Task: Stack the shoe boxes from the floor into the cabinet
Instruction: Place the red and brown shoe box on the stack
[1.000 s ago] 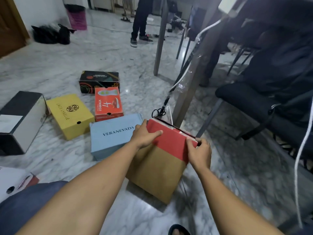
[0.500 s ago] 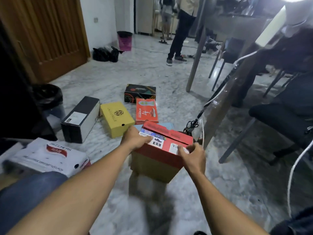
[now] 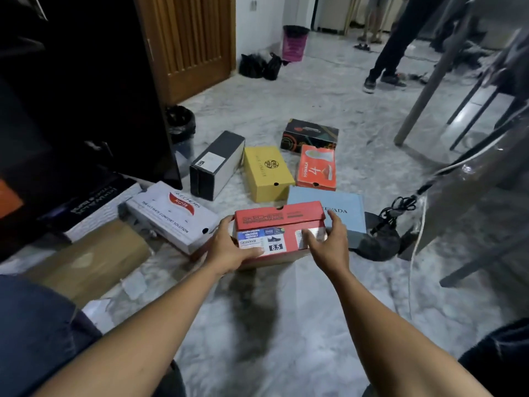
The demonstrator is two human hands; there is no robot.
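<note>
Gripping red box (image 3: 282, 222) end-on with left hand (image 3: 229, 249) and right hand (image 3: 329, 245) curled round its sides, just right of cabinet (image 3: 86, 96).

I hold the red shoe box (image 3: 280, 217) level, lid on, its labelled end marked 8.5 facing me, my left hand (image 3: 229, 249) and right hand (image 3: 329, 243) gripping its two sides. Just behind it on the floor lies a light blue box (image 3: 343, 206). Farther off lie a yellow box (image 3: 267, 173), an orange box (image 3: 316, 167) and a black patterned box (image 3: 310, 136). Left of these, a white box (image 3: 171, 213) and a black-and-grey box (image 3: 217, 164) lie near the dark cabinet (image 3: 86, 96).
</note>
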